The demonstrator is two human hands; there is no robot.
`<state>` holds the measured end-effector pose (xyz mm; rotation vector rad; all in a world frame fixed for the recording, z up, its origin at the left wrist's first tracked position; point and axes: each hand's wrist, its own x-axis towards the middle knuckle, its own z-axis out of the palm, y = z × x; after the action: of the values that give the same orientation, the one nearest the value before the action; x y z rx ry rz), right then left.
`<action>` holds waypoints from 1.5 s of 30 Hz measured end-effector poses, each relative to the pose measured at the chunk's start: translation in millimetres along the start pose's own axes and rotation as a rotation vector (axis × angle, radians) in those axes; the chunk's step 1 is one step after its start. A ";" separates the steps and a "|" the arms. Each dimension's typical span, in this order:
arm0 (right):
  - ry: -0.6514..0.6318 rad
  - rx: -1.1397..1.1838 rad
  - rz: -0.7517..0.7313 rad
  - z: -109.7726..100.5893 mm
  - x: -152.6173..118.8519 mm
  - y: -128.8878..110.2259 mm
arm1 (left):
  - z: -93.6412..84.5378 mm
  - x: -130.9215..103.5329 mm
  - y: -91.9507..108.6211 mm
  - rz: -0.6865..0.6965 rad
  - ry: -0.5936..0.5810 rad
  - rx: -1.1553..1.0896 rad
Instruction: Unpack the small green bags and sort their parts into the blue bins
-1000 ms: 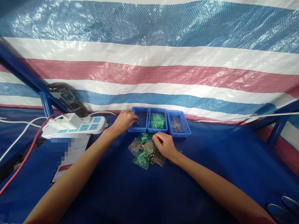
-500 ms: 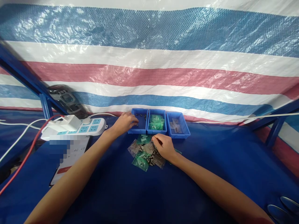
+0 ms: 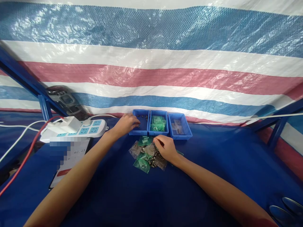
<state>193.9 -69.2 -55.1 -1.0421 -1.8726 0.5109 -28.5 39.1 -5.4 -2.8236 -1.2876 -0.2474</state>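
My left hand reaches over the left wall of the left blue bin, its fingers curled together. Whatever is at its fingertips is too small to make out. A few small dark metal pieces lie in that bin. My right hand is closed in a pinch over the right side of a pile, and what it holds, if anything, is hidden. The pile mixes green plastic bags, clear plastic bags and loose small metal pieces.
The middle bin holds green bags; the right bin holds clear bags. To the left are a power strip with cables and a phone. A striped tarp hangs behind the blue table.
The whole view has shifted very slightly. Both hands stay in the same places relative to the bins and the pile.
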 end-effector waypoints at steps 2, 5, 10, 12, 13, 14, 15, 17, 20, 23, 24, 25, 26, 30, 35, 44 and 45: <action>0.003 -0.009 -0.003 0.0 -0.1 0.1 | 0.2 0.2 -0.1 0.003 0.000 0.006; 0.004 -0.005 -0.004 0.0 0.1 0.1 | 0.1 0.5 -0.1 0.014 0.003 -0.002; -0.002 -0.004 -0.002 0.1 0.4 0.2 | -0.2 0.6 -0.2 0.018 0.004 -0.028; -0.001 -0.004 -0.002 0.1 0.3 0.1 | 0.7 0.6 -1.0 0.016 0.012 -0.038; -0.002 -0.002 -0.001 0.1 0.2 0.1 | 1.3 0.6 -1.6 0.018 0.016 -0.041; -0.002 0.000 -0.001 0.1 0.1 0.0 | 1.9 0.7 -2.2 0.019 0.018 -0.044; -0.003 0.002 -0.001 0.0 0.0 -0.1 | 2.4 0.8 -2.7 0.021 0.021 -0.046; -0.003 0.005 -0.002 0.0 0.0 -0.1 | 2.9 0.9 -3.3 0.022 0.026 -0.049; -0.002 0.002 -0.004 0.1 0.1 0.4 | 2.3 0.8 -2.7 0.026 0.030 -0.057; -0.001 -0.005 -0.007 0.2 0.2 1.1 | 1.2 0.7 -1.6 0.026 0.023 -0.064; 0.001 -0.007 -0.008 0.2 0.2 1.2 | 1.1 0.8 -1.4 0.023 0.022 -0.064; 0.001 -0.007 -0.008 0.2 0.2 1.3 | 1.1 0.8 -1.3 0.020 0.021 -0.064; 0.001 -0.007 -0.009 0.1 0.2 1.3 | 1.3 0.9 -1.3 0.017 0.022 -0.064; -0.004 0.002 -0.004 -0.3 0.1 0.5 | 2.1 1.2 -2.0 0.023 0.034 -0.068; -0.006 0.003 -0.001 -0.4 0.1 -0.1 | 0.7 0.8 -1.4 0.045 0.040 -0.064; -0.011 0.008 0.001 -0.7 0.5 -1.0 | -1.3 0.7 -1.3 0.050 0.032 -0.073; -0.010 0.008 0.000 -0.6 0.4 -0.9 | -1.6 0.8 -1.1 0.050 0.030 -0.072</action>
<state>193.9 -69.5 -54.0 -1.0360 -1.8776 0.5240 -29.0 40.3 -3.8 -2.8954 -1.2245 -0.3399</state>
